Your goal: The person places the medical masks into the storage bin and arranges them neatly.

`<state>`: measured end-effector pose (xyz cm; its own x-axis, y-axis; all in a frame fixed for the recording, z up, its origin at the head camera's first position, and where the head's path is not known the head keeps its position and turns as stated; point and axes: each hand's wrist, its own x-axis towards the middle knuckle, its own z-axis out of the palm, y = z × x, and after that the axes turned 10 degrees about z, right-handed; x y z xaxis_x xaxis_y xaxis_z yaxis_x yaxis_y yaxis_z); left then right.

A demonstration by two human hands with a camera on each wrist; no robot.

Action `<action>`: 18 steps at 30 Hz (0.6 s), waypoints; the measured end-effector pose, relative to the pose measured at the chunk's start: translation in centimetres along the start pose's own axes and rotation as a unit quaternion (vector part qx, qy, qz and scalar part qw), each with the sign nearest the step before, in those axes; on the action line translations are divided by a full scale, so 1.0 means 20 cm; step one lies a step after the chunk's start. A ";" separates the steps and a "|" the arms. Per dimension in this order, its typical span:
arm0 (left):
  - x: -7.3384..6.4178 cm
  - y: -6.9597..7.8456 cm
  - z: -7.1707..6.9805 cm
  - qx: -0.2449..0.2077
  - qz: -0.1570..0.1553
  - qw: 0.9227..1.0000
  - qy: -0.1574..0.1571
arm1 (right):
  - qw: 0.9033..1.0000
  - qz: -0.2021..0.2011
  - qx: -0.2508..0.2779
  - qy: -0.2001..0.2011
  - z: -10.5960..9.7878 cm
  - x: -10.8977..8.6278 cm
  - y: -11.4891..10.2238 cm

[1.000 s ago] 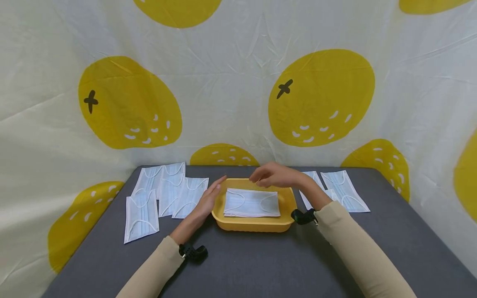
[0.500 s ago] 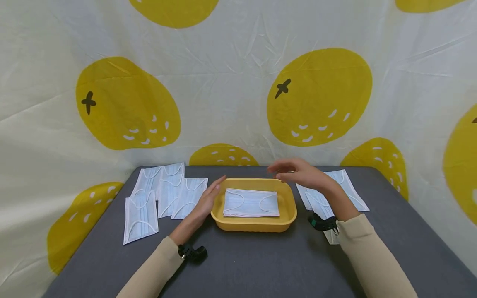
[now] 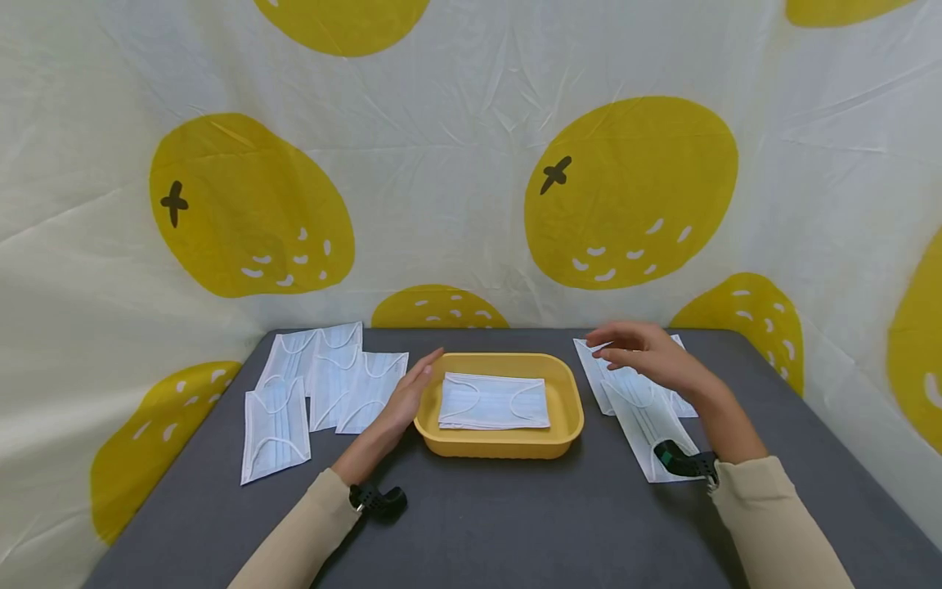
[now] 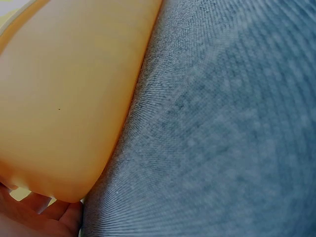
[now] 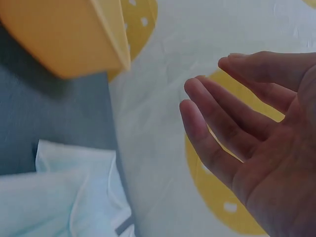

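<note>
My left hand [image 3: 403,402] rests with straight fingers along the left side of a yellow plastic basket [image 3: 500,448]; the left wrist view has its fingers [image 4: 64,217] at the basket's corner. Inside the basket lies a small stack of pale blue face masks [image 3: 495,401], ear loops on top. Over on the right, my right hand [image 3: 648,353] hovers above a few loose face masks [image 3: 639,417], its fingers loosely bent and holding nothing. In the right wrist view the right hand [image 5: 256,133] stands apart from the masks [image 5: 54,197] and the basket [image 5: 69,34].
Several more face masks [image 3: 324,376] lie partly overlapping on the left of the dark grey table [image 3: 500,523]. Behind the table's far edge hangs a white curtain [image 3: 441,180] with yellow fruit shapes.
My right hand has moved right, from above the basket to over the right-hand masks, uncovering the nearer one. The left hand stays at the basket's side.
</note>
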<state>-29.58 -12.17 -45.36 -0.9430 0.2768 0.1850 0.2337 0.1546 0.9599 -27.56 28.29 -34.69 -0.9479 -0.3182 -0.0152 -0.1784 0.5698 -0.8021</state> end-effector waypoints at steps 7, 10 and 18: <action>-0.01 0.00 0.00 0.009 0.003 1.000 0.002 | 0.999 0.022 0.023 0.031 -0.07 -0.07 0.11; -0.01 0.00 0.00 0.007 0.006 1.000 0.002 | 0.998 0.024 0.032 0.040 -0.11 -0.08 0.15; -0.01 0.00 0.01 0.003 0.007 1.000 0.000 | 0.996 0.018 0.051 0.065 -0.17 -0.12 0.28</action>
<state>-29.39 -12.10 -45.47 -0.9394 0.2796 0.1986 0.2488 0.1569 0.9558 -27.20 34.90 -37.14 -0.9806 -0.1940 0.0271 -0.1220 0.4970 -0.8591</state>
